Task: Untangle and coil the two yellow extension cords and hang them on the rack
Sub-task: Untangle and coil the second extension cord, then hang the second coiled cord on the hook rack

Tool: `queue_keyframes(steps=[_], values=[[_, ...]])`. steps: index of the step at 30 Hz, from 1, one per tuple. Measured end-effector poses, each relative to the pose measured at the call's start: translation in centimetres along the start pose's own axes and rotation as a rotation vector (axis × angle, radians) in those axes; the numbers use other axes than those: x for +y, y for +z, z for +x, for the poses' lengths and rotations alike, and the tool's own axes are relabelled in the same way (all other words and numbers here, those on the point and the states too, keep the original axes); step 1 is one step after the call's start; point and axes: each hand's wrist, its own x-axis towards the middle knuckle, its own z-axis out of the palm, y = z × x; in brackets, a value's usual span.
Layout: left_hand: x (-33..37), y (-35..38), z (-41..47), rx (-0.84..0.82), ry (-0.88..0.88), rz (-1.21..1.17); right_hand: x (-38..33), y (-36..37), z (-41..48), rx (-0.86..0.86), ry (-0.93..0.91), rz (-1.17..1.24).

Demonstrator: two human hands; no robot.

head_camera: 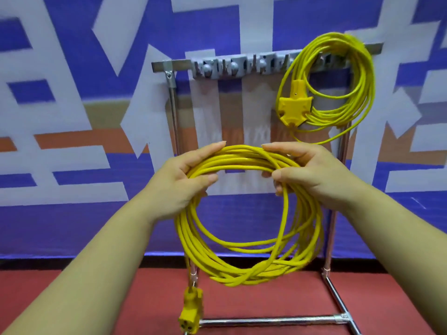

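Nearest the camera, two bare forearms reach forward from the bottom corners; the left hand (179,180) curls round the top-left of a coiled yellow extension cord (244,163), fingers over the bundle and thumb under it; the right hand (312,175) holds the top-right of the same bundle in the same way, fingertips lying on the upper strands and thumb pressed against the near side. The two hands are close together, with a short arc of cord bridging the gap between them. The rest of the coil hangs below the hands as a loose round loop of many turns, its lowest strands blurred; one end trails down from the loop's lower left to a yellow plug (191,310) that dangles low over the red floor (266,293) (whether it touches I cannot tell). Just behind the held coil stands the metal rack (173,112) — chrome uprights, a base bar across the floor and a top rail carrying a grey hook strip (232,67). The second yellow cord (366,76) is already hung at the right end of that rail, above and to the right of the hands and apart from them; its yellow multi-socket block (294,106) hangs against the loops' left side. Farthest back is a blue backdrop (72,81) with large white shapes and an orange band.
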Motion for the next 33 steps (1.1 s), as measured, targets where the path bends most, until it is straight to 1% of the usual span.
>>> queue_keyframes(steps=[4, 8, 10, 14, 17, 20, 29, 33], values=[[2.8, -4.4, 1.6, 0.069, 0.043, 0.047, -4.1, 1.3, 3.5, -0.006, -0.07, -0.088], [4.4, -8.0, 3.3, 0.094, 0.053, 0.083, -6.4, 2.4, 7.0, 0.007, -0.136, -0.211], [4.9, -9.5, 4.5, 0.084, 0.057, 0.087, -7.1, 2.7, 8.8, 0.018, -0.157, -0.235], [5.1, -12.4, 7.3, 0.037, 0.007, -0.031, -7.7, 2.3, 12.6, 0.054, -0.199, -0.271], [4.6, -14.1, 9.9, 0.021, 0.012, -0.083, -8.1, 1.5, 15.7, 0.066, -0.212, -0.292], [3.5, -15.0, 13.0, 0.073, 0.034, -0.084, -8.1, 0.6, 18.8, 0.092, -0.228, -0.32], [-0.1, -15.6, 21.3, 0.228, 0.112, -0.001, -5.6, -0.9, 26.3, 0.278, -0.303, -0.343], [-1.5, -16.4, 23.7, 0.258, 0.108, -0.003, -3.8, -1.3, 29.4, 0.341, -0.341, -0.442]])
